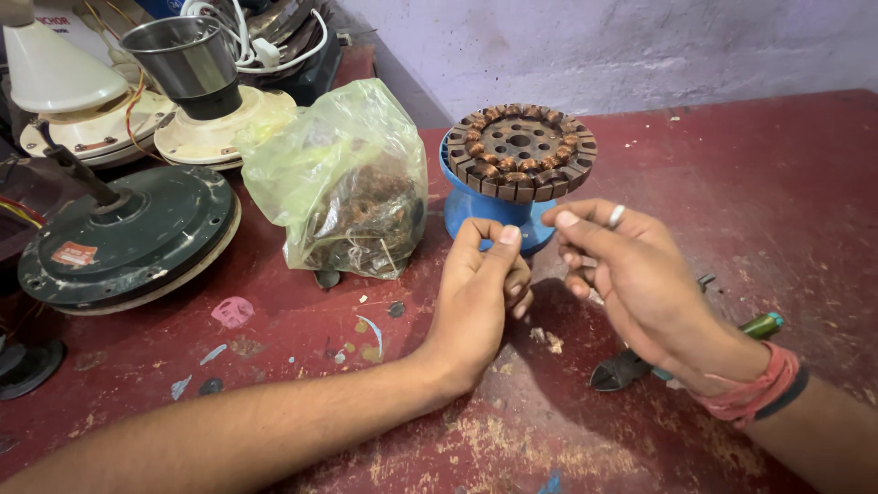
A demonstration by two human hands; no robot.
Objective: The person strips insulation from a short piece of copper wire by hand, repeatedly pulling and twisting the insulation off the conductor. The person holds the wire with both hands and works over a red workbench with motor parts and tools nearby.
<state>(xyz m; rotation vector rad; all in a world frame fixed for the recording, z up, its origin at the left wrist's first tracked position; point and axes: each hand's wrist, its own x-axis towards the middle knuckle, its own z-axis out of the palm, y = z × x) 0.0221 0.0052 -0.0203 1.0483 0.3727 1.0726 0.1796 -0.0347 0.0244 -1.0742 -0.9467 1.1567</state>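
Observation:
A round motor stator (pixel 519 149) with copper windings rests on a blue stand (pixel 485 212) on the red table (pixel 750 183). My left hand (pixel 480 297) hovers just in front of the stand, thumb and forefinger pinched together. My right hand (pixel 631 274), with a ring on one finger and red thread at the wrist, is beside it with its fingers also pinched. Whether something thin, such as a wire, runs between the two hands is too small to tell. Green-handled pliers (pixel 640 361) lie on the table under my right wrist.
A clear plastic bag (pixel 343 183) holding coiled copper wire stands left of the stator. A dark green fan motor housing (pixel 128 238) and cream-coloured fan parts (pixel 219 128) crowd the left side. A grey wall (pixel 622 46) borders the back.

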